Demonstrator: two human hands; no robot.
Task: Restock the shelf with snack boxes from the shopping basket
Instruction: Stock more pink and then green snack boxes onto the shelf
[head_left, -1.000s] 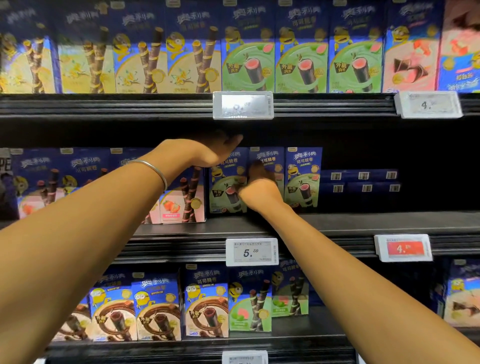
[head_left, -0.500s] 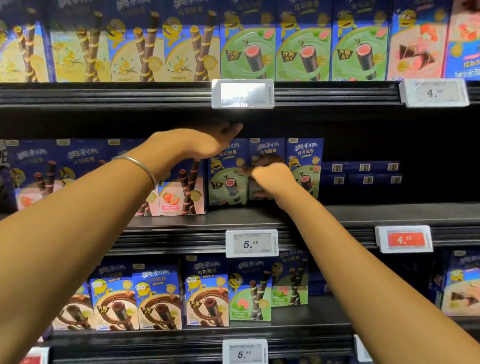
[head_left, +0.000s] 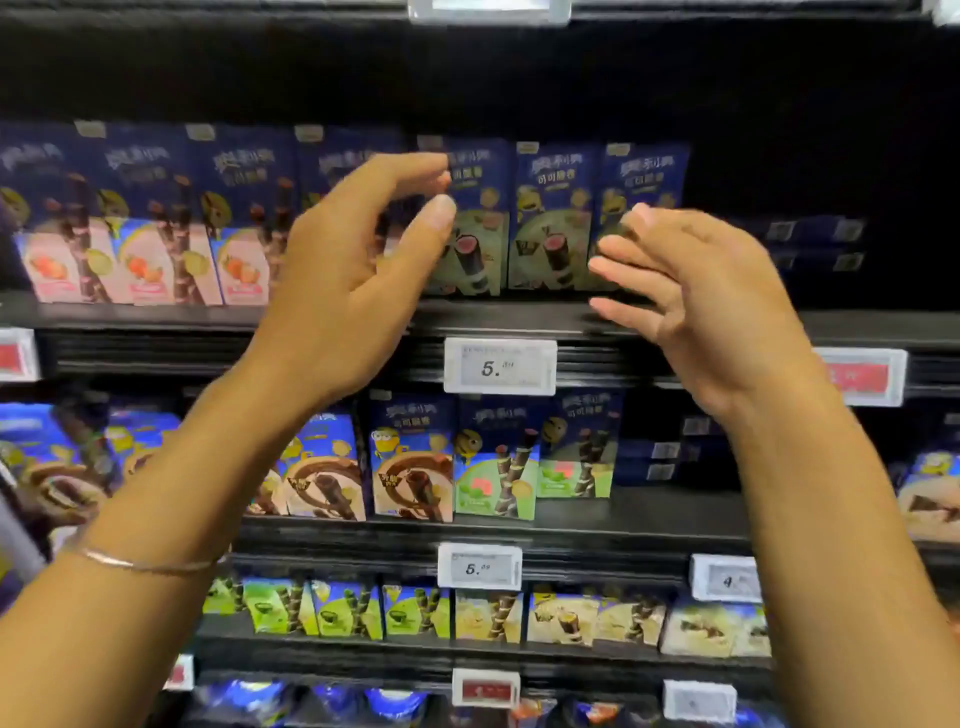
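Three blue-and-green snack boxes (head_left: 550, 218) stand upright side by side on the middle shelf (head_left: 519, 314). My left hand (head_left: 348, 280) hovers in front of the leftmost one, fingers loosely curved, holding nothing. Just before the rightmost green box, my right hand (head_left: 691, 301) is raised with relaxed fingers and is empty too. Both hands are apart from the boxes. The shopping basket is out of view.
Pink strawberry boxes (head_left: 140, 260) fill the same shelf to the left. Flat dark blue boxes (head_left: 810, 244) lie stacked at the back right, with room in front of them. A price tag (head_left: 500, 366) hangs on the shelf edge. Lower shelves hold brown, green and yellow boxes.
Both hands have pulled back from the green boxes towards me and now hold nothing. The view has tilted downward, showing more of the lower shelves.
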